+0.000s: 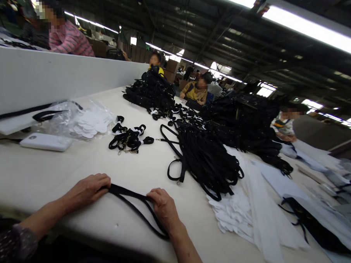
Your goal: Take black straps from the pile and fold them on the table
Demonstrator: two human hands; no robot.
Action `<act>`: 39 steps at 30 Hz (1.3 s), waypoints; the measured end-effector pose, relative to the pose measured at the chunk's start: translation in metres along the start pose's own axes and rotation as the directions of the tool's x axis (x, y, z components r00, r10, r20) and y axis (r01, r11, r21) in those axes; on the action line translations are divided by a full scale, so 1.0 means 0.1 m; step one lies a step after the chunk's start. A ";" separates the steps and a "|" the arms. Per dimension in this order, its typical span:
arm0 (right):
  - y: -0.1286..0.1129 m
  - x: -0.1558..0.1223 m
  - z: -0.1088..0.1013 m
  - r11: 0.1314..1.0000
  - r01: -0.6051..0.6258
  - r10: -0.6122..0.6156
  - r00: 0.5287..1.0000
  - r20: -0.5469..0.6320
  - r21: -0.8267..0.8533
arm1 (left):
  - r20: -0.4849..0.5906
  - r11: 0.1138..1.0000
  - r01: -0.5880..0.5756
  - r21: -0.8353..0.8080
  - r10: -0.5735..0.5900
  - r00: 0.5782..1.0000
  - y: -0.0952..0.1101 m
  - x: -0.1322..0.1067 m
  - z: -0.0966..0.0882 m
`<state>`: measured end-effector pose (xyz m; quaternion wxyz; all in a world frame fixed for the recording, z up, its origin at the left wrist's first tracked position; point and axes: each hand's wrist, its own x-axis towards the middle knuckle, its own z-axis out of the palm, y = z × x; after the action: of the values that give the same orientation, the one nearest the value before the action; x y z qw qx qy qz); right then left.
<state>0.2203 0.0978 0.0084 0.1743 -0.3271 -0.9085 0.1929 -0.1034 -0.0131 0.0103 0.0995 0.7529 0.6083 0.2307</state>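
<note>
A black strap (128, 191) is stretched in a loop between my two hands, low over the near edge of the table. My left hand (92, 189) is closed on one end of it. At the other end my right hand (164, 207) grips the strap with its fingers curled, and part of the loop hangs below. Beyond my hands lies a small pile of folded black straps (129, 138) with metal hooks and white bands. Right of that is a large heap of long black straps (207, 157), with one loose strap looping out to its left.
White paper pieces (231, 210) and long white strips (265, 216) lie at the right. On the left are a white power bank (46, 141) and a plastic bag of white pieces (89, 121). Black goods (150, 90) are heaped behind, along a low partition (59, 74). Several people sit farther back.
</note>
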 end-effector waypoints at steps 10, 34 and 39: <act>-0.33 -0.03 -0.14 0.997 -0.074 0.074 0.996 0.047 -0.002 | 0.076 1.000 0.018 0.009 -0.019 0.997 -0.13 0.00 0.09; -0.28 -0.19 0.05 0.984 -0.110 0.111 0.994 -0.006 -0.137 | 0.013 0.996 -0.088 0.017 0.087 0.996 0.61 0.36 0.65; -0.21 -0.22 -0.02 0.967 -0.213 0.210 0.977 -0.039 -0.141 | -0.002 0.999 -0.025 -0.044 0.025 1.000 0.67 0.47 0.67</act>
<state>0.2256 0.0687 0.0155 0.1393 -0.4362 -0.8779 0.1403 -0.0067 0.0249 -0.0091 0.1124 0.7579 0.5937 0.2459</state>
